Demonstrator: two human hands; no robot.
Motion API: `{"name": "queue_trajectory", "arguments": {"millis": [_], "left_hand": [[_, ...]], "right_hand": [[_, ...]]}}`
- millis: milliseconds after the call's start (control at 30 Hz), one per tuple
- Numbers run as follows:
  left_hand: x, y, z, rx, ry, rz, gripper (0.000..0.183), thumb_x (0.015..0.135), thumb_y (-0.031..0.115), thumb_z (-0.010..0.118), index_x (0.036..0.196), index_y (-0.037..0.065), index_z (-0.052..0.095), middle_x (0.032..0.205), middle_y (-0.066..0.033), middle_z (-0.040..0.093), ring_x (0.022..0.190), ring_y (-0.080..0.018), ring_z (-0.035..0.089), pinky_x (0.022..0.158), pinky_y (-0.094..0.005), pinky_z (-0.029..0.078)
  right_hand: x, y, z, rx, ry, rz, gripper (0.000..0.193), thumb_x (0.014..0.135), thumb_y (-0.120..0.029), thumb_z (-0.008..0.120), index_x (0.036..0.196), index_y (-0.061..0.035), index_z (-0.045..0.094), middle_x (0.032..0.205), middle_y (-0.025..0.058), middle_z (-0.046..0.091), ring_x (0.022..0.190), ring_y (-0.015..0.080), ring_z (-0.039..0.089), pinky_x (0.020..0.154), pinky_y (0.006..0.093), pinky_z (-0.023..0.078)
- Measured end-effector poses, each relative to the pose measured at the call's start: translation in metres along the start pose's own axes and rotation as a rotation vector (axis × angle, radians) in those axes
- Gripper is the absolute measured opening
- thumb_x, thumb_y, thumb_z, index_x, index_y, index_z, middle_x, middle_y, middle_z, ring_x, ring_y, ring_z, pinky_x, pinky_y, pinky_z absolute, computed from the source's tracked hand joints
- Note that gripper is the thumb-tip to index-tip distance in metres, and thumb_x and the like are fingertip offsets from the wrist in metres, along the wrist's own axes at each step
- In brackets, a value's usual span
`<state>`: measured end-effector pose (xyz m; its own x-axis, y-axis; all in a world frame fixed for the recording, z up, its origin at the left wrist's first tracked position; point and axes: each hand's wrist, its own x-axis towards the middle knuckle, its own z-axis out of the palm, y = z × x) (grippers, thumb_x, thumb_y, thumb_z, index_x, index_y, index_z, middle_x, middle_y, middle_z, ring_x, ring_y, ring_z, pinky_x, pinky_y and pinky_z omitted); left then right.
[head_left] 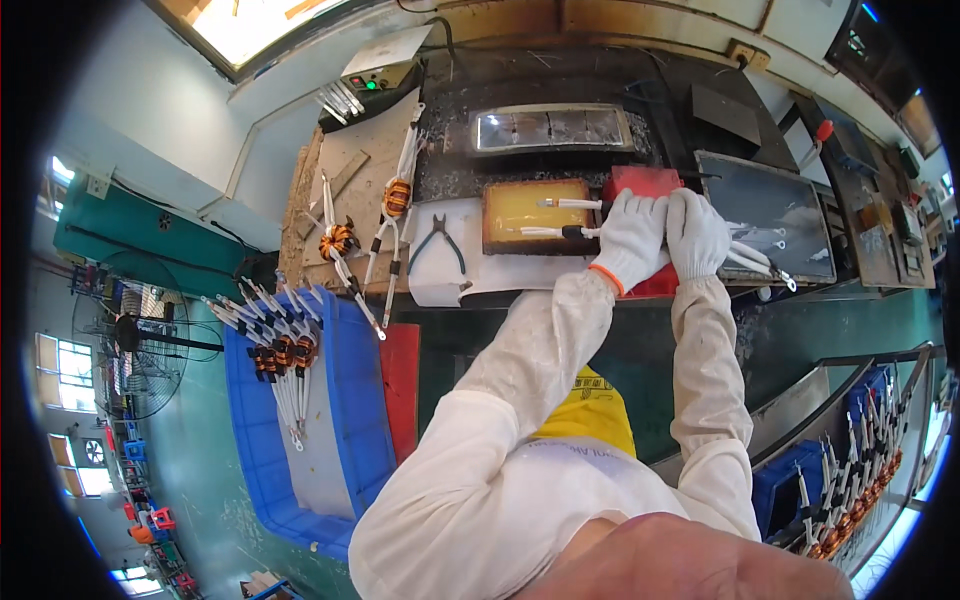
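Had the left hand [633, 232] curled round white leads [543, 231], with tips reaching toward nine o'clock across the yellow-filled tray [540, 247]; could not tell whether touching the contents. Held the right hand [696, 232] just beside, at three o'clock from the left, with further leads [748, 256] showing toward four; could not make out its grip. Had the red block [643, 181] just beyond, at twelve o'clock. Seemed light and springy along the leads, probably not fragile. Called for a hold at the black sleeve [573, 232], well back from the tips.
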<state>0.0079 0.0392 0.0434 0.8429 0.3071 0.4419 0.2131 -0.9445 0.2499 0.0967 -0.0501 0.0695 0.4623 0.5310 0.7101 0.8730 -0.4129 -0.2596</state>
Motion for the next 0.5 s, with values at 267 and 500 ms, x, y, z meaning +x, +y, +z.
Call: {"name": "queue_trajectory", "arguments": {"millis": [267, 500], "left_hand": [[-0.022, -0.014, -0.017, 0.076, 0.090, -0.047, 0.060, 0.074, 0.027, 0.074, 0.127, 0.008, 0.053, 0.119, -0.0131, 0.055, 0.116, -0.0328, 0.050, 0.109, -0.0486, 0.036], [-0.024, -0.029, -0.002, 0.168, 0.149, -0.027, 0.036, 0.088, 0.018, 0.056, 0.123, 0.014, 0.059, 0.122, -0.0090, 0.055, 0.115, -0.0300, 0.051, 0.103, -0.0454, 0.041]], "right_hand": [[0.005, 0.003, -0.007, 0.008, -0.096, -0.007, 0.018, 0.095, -0.029, 0.057, 0.098, -0.0135, 0.067, 0.086, 0.0091, 0.069, 0.077, 0.0325, 0.067, 0.069, 0.0440, 0.053], [0.013, 0.005, -0.029, 0.128, -0.385, -0.038, 0.038, 0.083, -0.035, 0.073, 0.111, -0.0114, 0.064, 0.102, 0.0136, 0.066, 0.095, 0.0347, 0.065, 0.080, 0.0448, 0.052]]}}
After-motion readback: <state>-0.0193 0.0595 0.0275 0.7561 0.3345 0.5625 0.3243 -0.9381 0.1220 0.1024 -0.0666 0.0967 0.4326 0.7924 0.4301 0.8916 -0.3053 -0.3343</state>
